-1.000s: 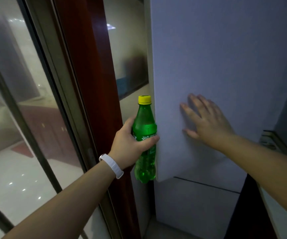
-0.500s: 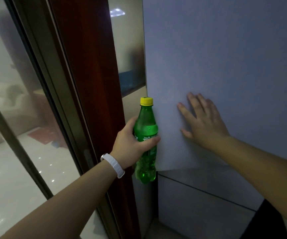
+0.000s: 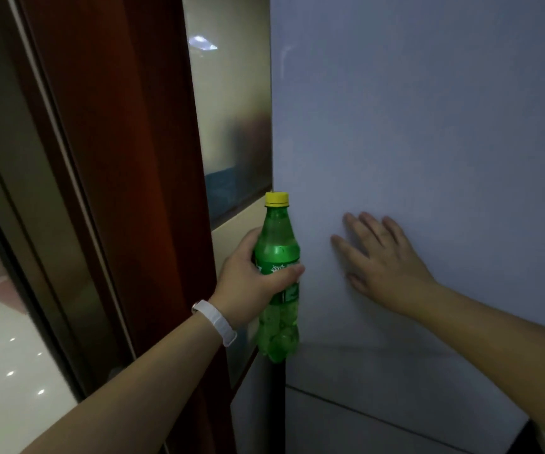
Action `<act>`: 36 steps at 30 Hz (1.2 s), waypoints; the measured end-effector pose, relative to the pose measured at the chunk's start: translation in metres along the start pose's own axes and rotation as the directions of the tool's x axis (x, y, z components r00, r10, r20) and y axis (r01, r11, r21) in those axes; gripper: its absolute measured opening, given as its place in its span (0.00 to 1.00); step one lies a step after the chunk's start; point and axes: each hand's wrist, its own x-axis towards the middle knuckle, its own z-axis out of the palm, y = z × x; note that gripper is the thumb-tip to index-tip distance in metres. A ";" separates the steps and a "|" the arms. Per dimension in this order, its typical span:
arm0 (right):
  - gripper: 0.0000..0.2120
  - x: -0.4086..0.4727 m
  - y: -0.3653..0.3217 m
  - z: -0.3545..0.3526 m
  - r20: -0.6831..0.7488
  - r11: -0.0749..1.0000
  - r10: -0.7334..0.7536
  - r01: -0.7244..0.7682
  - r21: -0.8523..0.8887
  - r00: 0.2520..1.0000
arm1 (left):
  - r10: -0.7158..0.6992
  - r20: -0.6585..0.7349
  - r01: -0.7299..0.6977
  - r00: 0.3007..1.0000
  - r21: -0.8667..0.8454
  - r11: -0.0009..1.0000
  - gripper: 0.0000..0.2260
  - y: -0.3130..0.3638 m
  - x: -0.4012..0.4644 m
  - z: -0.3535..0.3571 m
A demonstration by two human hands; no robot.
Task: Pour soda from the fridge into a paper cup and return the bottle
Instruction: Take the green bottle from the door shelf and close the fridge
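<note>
Left hand point(image 3: 248, 280) closed around upright green soda bottle point(image 3: 277, 276) with yellow cap point(image 3: 276, 198), held just beside fridge door point(image 3: 428, 126) edge, right hand point(image 3: 382, 263) open, palm flat against door.

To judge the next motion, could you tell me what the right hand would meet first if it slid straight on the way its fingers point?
Only more of the fridge door: the right hand lies flat on it, fingers pointing up and left. Nothing else shows ahead.
</note>
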 end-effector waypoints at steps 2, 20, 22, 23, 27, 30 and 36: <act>0.38 0.006 0.004 0.008 0.016 1.000 -0.007 0.007 -0.020 1.000 | -0.001 0.004 0.001 1.000 0.002 1.000 0.21 -0.010 0.010 0.002; 0.35 0.039 0.020 0.051 0.234 0.988 0.091 -0.058 -0.144 0.968 | 0.010 0.066 -0.010 0.998 -0.003 1.000 0.21 -0.066 0.049 0.036; 0.35 0.040 0.022 0.057 0.265 0.985 0.101 -0.060 -0.159 0.959 | 0.008 0.062 -0.008 0.998 -0.001 1.000 0.20 -0.070 0.051 0.037; 0.35 0.040 0.023 0.059 0.269 0.985 0.099 -0.055 -0.164 0.958 | 0.004 0.059 -0.004 0.998 -0.005 1.000 0.20 -0.073 0.052 0.038; 0.35 0.037 0.028 0.064 0.266 0.983 0.090 -0.043 -0.178 0.960 | -0.010 0.063 0.011 0.998 -0.015 1.000 0.20 -0.080 0.055 0.039; 0.34 0.037 0.027 0.062 0.274 0.983 0.099 -0.050 -0.178 0.957 | 0.001 0.096 0.000 0.995 -0.014 1.000 0.19 -0.079 0.055 0.044; 0.34 0.026 0.033 0.044 0.313 0.991 0.115 -0.090 -0.095 0.943 | 0.022 0.145 -0.020 0.989 -0.016 1.000 0.18 -0.068 0.057 0.058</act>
